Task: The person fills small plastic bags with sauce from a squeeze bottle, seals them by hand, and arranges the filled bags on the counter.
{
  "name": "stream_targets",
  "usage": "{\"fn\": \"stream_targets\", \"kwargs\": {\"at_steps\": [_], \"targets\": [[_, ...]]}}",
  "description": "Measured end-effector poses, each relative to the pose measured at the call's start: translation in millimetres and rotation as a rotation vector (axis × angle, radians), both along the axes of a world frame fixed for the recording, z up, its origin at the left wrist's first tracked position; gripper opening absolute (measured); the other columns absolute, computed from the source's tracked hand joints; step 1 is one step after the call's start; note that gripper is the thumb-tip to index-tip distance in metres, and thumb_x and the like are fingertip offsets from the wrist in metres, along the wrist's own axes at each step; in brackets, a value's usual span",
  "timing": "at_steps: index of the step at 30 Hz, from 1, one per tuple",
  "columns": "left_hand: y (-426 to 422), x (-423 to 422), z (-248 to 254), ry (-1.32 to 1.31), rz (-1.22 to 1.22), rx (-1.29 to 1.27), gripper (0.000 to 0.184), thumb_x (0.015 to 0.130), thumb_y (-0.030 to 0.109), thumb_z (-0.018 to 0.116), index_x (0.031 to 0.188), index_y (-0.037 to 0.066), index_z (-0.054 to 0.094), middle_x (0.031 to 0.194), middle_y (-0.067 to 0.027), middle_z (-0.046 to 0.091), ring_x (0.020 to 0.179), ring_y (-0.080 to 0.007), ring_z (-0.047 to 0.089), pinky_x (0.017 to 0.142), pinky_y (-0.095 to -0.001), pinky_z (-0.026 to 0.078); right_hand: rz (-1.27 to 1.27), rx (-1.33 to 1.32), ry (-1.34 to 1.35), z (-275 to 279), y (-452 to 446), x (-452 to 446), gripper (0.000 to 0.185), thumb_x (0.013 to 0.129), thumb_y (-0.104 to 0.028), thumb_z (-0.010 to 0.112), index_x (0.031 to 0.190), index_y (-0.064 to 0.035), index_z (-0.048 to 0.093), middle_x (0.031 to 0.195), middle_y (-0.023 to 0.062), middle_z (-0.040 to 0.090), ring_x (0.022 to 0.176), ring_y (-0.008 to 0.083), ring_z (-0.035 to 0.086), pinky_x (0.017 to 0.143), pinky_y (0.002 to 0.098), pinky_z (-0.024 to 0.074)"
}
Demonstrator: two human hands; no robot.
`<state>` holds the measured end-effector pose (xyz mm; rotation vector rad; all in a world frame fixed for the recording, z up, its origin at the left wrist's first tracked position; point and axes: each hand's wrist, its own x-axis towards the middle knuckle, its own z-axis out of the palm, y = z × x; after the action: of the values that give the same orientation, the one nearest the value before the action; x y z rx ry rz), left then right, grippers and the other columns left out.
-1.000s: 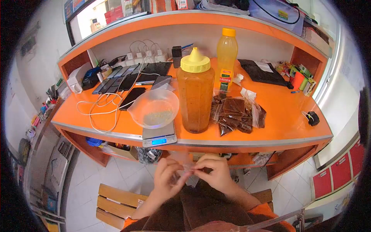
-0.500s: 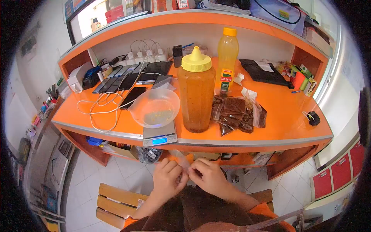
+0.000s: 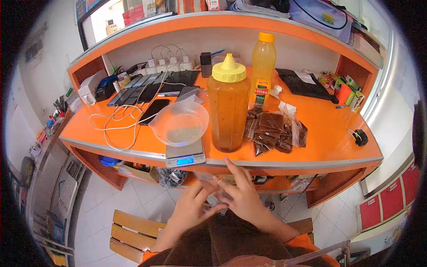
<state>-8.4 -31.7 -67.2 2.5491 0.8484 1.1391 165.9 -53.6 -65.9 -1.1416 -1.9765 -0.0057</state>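
A small clear plastic bag point(image 3: 205, 177) is held in front of my body, just below the desk's front edge. My left hand point(image 3: 190, 208) pinches it with curled fingers, the thumb pointing right. Beside it, my right hand point(image 3: 245, 200) has its fingers apart, the index finger raised toward the desk. Another right finger, wearing a ring, lies against the bag. Above my hands stands a digital scale point(image 3: 186, 159) with a lit blue display and a translucent bowl point(image 3: 180, 122) on top. A large squeeze bottle point(image 3: 228, 111) of orange-brown sauce with a yellow nozzle cap stands right of the scale.
Several flat bags of dark brown contents point(image 3: 271, 131) are piled right of the squeeze bottle. Behind them stands a tall yellow-capped bottle point(image 3: 263, 66). Phones, white cables point(image 3: 106, 127) and chargers spread over the desk's left side. A black laptop point(image 3: 307, 84) lies back right.
My right hand has opened from a pinch, its index finger lifting up and away from the bag. My left hand has shifted slightly and still grips the bag.
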Motion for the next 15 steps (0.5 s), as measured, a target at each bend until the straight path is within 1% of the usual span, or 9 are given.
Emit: {"fn": "stream_targets", "kwargs": {"at_steps": [1, 4, 5, 7, 8, 10, 11, 13, 15], "targets": [[1.5, -0.6, 2.8, -0.005, 0.021, 0.03, 0.043, 0.064, 0.008, 0.075, 0.103, 0.005, 0.058, 0.093, -0.0136, 0.058, 0.085, -0.0298, 0.056, 0.068, -0.037, 0.048, 0.016, -0.023, 0.026, 0.8, 0.2, 1.9, 0.026, 0.068, -0.009, 0.07, 0.093, -0.0034, 0.064, 0.139, 0.0209, 0.033, 0.115, 0.0391, 0.044, 0.098, 0.0459, 0.0368], [7.7, -4.1, 3.5, 0.104, 0.067, 0.184, 0.059, 0.065, 0.017, 0.078, 0.116, 0.006, 0.052, 0.106, -0.0093, 0.059, 0.089, -0.0288, 0.056, 0.075, -0.0369, 0.045, 0.098, -0.053, 0.054, 9.1, 1.7, 0.8, 0.027, 0.067, -0.011, 0.073, 0.092, -0.0034, 0.064, 0.137, 0.0214, 0.034, 0.116, 0.0381, 0.043, 0.098, 0.0457, 0.0364], [8.4, -5.5, 1.2, 0.042, 0.078, 0.176, 0.06, 0.064, 0.017, 0.079, 0.117, 0.006, 0.052, 0.108, -0.0096, 0.059, 0.088, -0.0276, 0.056, 0.074, -0.0355, 0.045, 0.133, -0.056, 0.054, 12.8, 3.4, 0.2, 0.027, 0.066, -0.011, 0.074, 0.091, -0.0036, 0.064, 0.136, 0.0215, 0.035, 0.116, 0.0375, 0.043, 0.098, 0.0454, 0.0365], [10.3, -8.9, -2.6, -0.082, 0.101, 0.165, 0.064, 0.062, 0.018, 0.081, 0.118, 0.005, 0.052, 0.112, -0.0101, 0.059, 0.085, -0.0254, 0.057, 0.071, -0.0325, 0.045, 0.12, 0.096, 0.233, 4.9, 22.2, 6.2, 0.036, 0.063, -0.012, 0.077, 0.095, -0.0032, 0.063, 0.135, 0.021, 0.037, 0.117, 0.0355, 0.042, 0.098, 0.0438, 0.036], [10.6, -11.5, -1.6, -0.153, 0.088, 0.091, 0.065, 0.062, 0.019, 0.082, 0.118, 0.005, 0.052, 0.111, -0.0094, 0.059, 0.083, -0.0227, 0.056, 0.07, -0.0308, 0.045, 0.114, 0.17, 0.322, 5.0, 31.6, 10.1, 0.04, 0.062, -0.012, 0.079, 0.097, -0.0031, 0.063, 0.135, 0.0208, 0.038, 0.118, 0.0346, 0.042, 0.098, 0.043, 0.0358], [11.6, -18.2, 2.5, -0.292, 0.064, -0.063, 0.069, 0.06, 0.02, 0.084, 0.119, 0.004, 0.052, 0.109, -0.0081, 0.06, 0.08, -0.0174, 0.054, 0.068, -0.0274, 0.043, -0.201, 0.409, 0.397, 38.1, 61.0, 19.3, 0.059, 0.061, -0.014, 0.082, 0.112, -0.0021, 0.055, 0.128, 0.0194, 0.046, 0.118, 0.0323, 0.044, 0.098, 0.0423, 0.0369], [12.1, -21.2, 2.4, -0.373, 0.028, -0.158, 0.069, 0.059, 0.02, 0.084, 0.118, 0.004, 0.052, 0.108, -0.0072, 0.06, 0.079, -0.0152, 0.052, 0.067, -0.0263, 0.043, -0.211, 0.379, 0.485, 44.7, 81.1, 23.6, 0.065, 0.061, -0.015, 0.082, 0.117, -0.0009, 0.051, 0.125, 0.0188, 0.049, 0.116, 0.0318, 0.047, 0.098, 0.0413, 0.0379], [15.5, -26.4, 0.9, -0.536, -0.039, -0.342, 0.07, 0.057, 0.019, 0.086, 0.117, 0.003, 0.052, 0.104, -0.0055, 0.06, 0.077, -0.0109, 0.049, 0.065, -0.024, 0.041, -0.059, 0.108, 0.66, 60.3, 108.4, 30.4, 0.074, 0.059, -0.017, 0.083, 0.121, 0.0001, 0.046, 0.122, 0.0179, 0.051, 0.113, 0.0303, 0.049, 0.097, 0.0402, 0.0389], [20.0, -29.0, 5.0, -0.675, -0.193, -0.479, 0.079, 0.062, 0.022, 0.084, 0.125, 0.002, 0.042, 0.099, -0.0051, 0.057, 0.079, -0.0104, 0.048, 0.068, -0.0232, 0.041, 0.265, -0.38, 0.806, 77.0, 119.0, 38.7, 0.079, 0.056, -0.019, 0.086, 0.122, -0.0004, 0.046, 0.122, 0.0172, 0.052, 0.112, 0.0281, 0.051, 0.098, 0.0397, 0.0388]]}}
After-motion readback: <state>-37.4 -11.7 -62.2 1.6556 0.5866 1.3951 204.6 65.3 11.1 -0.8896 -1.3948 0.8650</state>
